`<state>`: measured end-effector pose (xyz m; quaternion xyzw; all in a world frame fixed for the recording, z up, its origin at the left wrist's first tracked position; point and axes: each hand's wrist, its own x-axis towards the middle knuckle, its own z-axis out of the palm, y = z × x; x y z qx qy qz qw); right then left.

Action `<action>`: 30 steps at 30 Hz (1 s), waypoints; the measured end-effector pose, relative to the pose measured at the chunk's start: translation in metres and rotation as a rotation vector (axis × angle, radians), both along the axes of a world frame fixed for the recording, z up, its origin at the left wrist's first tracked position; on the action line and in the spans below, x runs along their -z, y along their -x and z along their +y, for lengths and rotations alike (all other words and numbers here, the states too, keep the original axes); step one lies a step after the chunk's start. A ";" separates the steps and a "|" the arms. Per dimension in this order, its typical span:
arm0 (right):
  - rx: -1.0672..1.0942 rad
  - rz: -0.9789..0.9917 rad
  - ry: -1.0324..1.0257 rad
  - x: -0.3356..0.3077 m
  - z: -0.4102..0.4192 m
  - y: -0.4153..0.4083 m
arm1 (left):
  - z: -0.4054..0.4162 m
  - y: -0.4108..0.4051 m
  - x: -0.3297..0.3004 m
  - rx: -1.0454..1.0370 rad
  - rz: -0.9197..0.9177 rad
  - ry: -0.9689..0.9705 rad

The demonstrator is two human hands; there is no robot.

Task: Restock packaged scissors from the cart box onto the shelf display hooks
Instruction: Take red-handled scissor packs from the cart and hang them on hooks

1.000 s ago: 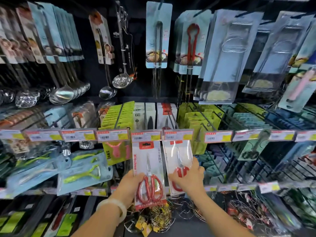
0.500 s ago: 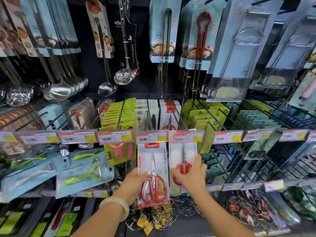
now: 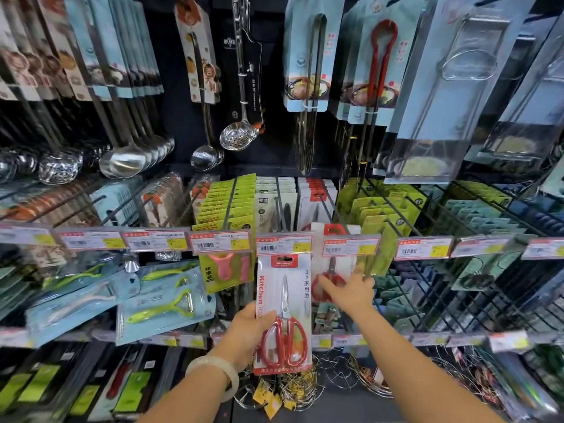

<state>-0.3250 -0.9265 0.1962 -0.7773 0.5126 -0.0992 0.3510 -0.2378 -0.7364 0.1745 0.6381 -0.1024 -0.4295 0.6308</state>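
A white scissors pack (image 3: pixel 285 312) with red-handled kitchen scissors stands upright in front of the shelf, its top just below a price tag (image 3: pixel 283 246). My left hand (image 3: pixel 247 332) grips its lower left edge. A second scissors pack (image 3: pixel 331 265) hangs further right, its red top tab above the neighbouring price tag (image 3: pixel 351 248) on a display hook (image 3: pixel 331 209). My right hand (image 3: pixel 349 293) holds its lower part with fingers spread and hides the handles. More scissors packs (image 3: pixel 314 196) hang behind on that hook.
Green packs (image 3: pixel 225 209) and yellow-green packs (image 3: pixel 381 215) hang on either side of the scissors hooks. Blue peeler packs (image 3: pixel 164 306) lie at the left. Ladles (image 3: pixel 122 160) and tongs (image 3: pixel 308 71) hang above. Wire racks (image 3: pixel 299 389) sit below the hands.
My right hand has lifted the second pack up behind its price tag onto the hook. The left hand's pack has risen a little with it. The view has moved closer.
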 end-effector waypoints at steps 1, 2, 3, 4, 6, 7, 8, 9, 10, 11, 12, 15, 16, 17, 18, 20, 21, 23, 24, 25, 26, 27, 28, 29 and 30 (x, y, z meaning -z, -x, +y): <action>-0.011 -0.025 0.003 -0.001 0.002 0.004 | 0.000 0.001 0.001 -0.002 0.003 0.003; -0.039 -0.072 -0.021 0.003 0.005 0.008 | -0.001 0.003 0.000 -0.003 0.006 0.001; -0.078 -0.143 -0.083 0.004 0.010 0.014 | -0.003 0.004 0.000 -0.002 0.007 0.000; -0.122 -0.203 -0.193 0.009 0.016 0.020 | -0.006 0.006 0.001 -0.006 0.010 -0.005; -0.210 -0.283 -0.419 0.013 0.034 0.035 | -0.012 0.010 0.002 -0.015 0.025 -0.005; -0.249 -0.280 -0.457 0.016 0.042 0.042 | -0.016 0.013 0.002 -0.014 0.035 -0.004; -0.269 -0.278 -0.453 0.020 0.046 0.047 | -0.020 0.016 0.001 -0.001 0.041 0.000; -0.267 -0.282 -0.426 0.021 0.049 0.052 | -0.025 0.020 0.000 0.020 0.043 0.004; -0.246 -0.310 -0.411 0.022 0.050 0.056 | -0.030 0.023 -0.002 0.049 0.039 0.003; -0.222 -0.323 -0.394 0.019 0.049 0.059 | -0.034 0.027 -0.004 0.073 0.037 0.000; -0.198 -0.329 -0.372 0.018 0.046 0.062 | -0.037 0.030 -0.007 0.095 0.037 -0.001; -0.185 -0.365 -0.305 0.008 0.039 0.068 | -0.048 0.036 -0.014 0.144 0.018 0.022; -0.181 -0.374 -0.283 0.006 0.035 0.069 | -0.052 0.037 -0.017 0.133 0.013 0.032; -0.177 -0.375 -0.263 0.003 0.031 0.069 | -0.056 0.039 -0.020 0.119 0.013 0.037; -0.172 -0.381 -0.255 -0.001 0.028 0.070 | -0.060 0.039 -0.024 0.112 0.016 0.040; -0.152 -0.418 -0.246 -0.006 0.022 0.069 | -0.068 0.040 -0.032 0.116 0.019 0.049; -0.143 -0.429 -0.252 -0.006 0.019 0.069 | -0.072 0.040 -0.035 0.119 0.005 0.047; -0.131 -0.424 -0.276 -0.004 0.014 0.069 | -0.079 0.040 -0.037 0.114 -0.039 0.023; -0.127 -0.413 -0.286 -0.005 0.013 0.069 | -0.082 0.041 -0.036 0.110 -0.055 0.005; -0.124 -0.400 -0.302 -0.002 0.011 0.069 | -0.084 0.041 -0.034 0.108 -0.062 -0.014; -0.120 -0.393 -0.309 0.000 0.010 0.068 | -0.086 0.041 -0.032 0.106 -0.064 -0.025; -0.119 -0.389 -0.305 0.002 0.007 0.066 | -0.088 0.040 -0.029 0.101 -0.065 -0.037; -0.120 -0.387 -0.285 0.003 0.006 0.064 | -0.089 0.039 -0.027 0.098 -0.066 -0.044; -0.122 -0.385 -0.268 0.005 0.004 0.062 | -0.090 0.037 -0.026 0.094 -0.064 -0.053; -0.118 -0.380 -0.260 0.007 0.002 0.059 | -0.092 0.035 -0.024 0.091 -0.059 -0.062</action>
